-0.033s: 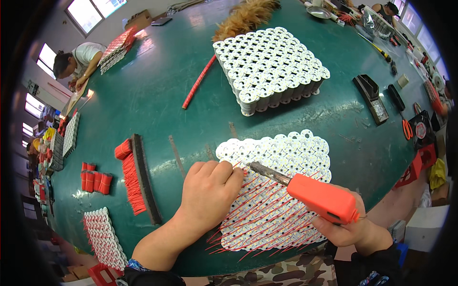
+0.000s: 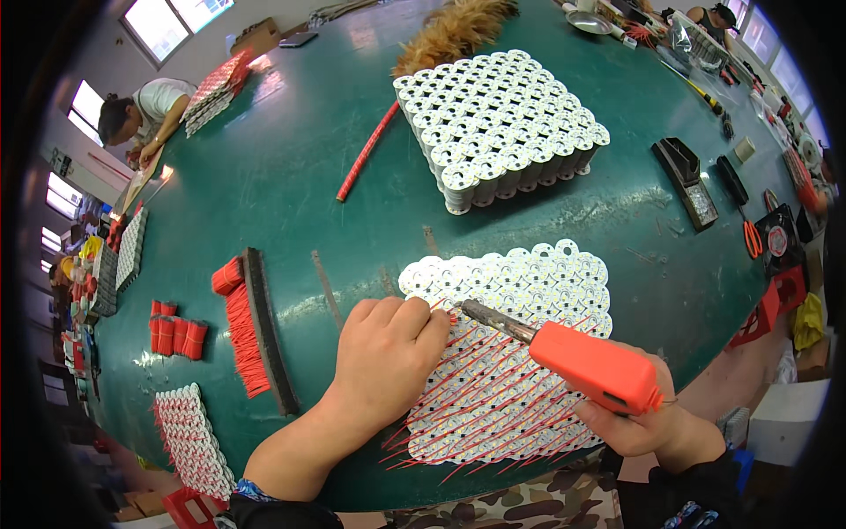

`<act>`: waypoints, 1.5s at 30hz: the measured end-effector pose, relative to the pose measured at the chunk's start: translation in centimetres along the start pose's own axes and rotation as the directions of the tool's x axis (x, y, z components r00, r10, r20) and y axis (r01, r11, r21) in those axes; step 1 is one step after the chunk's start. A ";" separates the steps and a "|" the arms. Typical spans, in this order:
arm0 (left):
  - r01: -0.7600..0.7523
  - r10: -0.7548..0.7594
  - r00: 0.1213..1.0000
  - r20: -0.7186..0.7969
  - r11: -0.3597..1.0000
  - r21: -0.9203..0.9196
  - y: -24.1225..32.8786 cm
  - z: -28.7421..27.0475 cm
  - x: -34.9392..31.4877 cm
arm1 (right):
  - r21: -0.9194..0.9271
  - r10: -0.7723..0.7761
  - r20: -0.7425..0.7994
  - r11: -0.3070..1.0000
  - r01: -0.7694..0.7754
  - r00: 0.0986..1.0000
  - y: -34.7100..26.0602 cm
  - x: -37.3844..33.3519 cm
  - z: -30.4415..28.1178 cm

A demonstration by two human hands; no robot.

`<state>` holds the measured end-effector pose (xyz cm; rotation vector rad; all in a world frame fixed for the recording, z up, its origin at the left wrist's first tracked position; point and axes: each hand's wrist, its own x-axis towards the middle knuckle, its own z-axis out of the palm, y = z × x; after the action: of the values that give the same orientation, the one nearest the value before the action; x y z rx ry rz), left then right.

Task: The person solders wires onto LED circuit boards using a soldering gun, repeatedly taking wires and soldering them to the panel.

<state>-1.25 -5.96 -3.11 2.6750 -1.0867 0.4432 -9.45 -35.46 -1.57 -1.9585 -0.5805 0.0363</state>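
A sheet of joined round white LED boards [image 2: 520, 275] lies flat on the green table. Many thin red wires [image 2: 493, 401] run slantwise across its nearer part. My right hand [image 2: 648, 428] is wrapped round the red handle of a soldering iron [image 2: 595, 363]. The iron's dark barrel points left, with its tip at the boards beside my left fingertips. Over the sheet's left edge rests my left hand [image 2: 388, 348], closed, thumb and forefinger pinched at a red wire by the iron's tip. The fingertips' grip is partly hidden.
A thick stack of white LED sheets [image 2: 507, 132] stands beyond, beside a red rod [image 2: 368, 152] and a feather duster [image 2: 454, 35]. Left lie a dark bar with red wires [image 2: 269, 331], wire bundles [image 2: 176, 333] and a wired sheet [image 2: 189, 436]. Another person [image 2: 154, 115] works far left.
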 end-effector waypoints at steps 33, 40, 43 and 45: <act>-0.009 0.008 1.000 0.020 0.999 0.038 0.0 0.1 0.2 | -0.021 0.074 0.054 0.997 -0.073 0.996 -0.8 0.5 -0.2; -0.009 0.009 1.000 0.014 0.999 0.036 0.0 0.1 0.3 | -0.006 0.075 0.032 0.997 -0.075 0.997 -0.6 0.1 -0.1; -0.011 0.010 1.000 0.014 0.999 0.037 0.0 0.1 0.3 | -0.007 0.051 0.032 0.999 -0.051 0.998 -0.7 0.3 -0.2; -0.013 0.012 1.000 0.013 0.999 0.037 0.0 0.1 0.3 | -0.011 0.049 0.052 0.999 -0.049 0.997 -0.8 0.8 -0.3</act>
<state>-1.08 -6.19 -3.13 2.7086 -1.1098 0.4532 -8.99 -35.12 -0.53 -1.9862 -0.5672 0.1155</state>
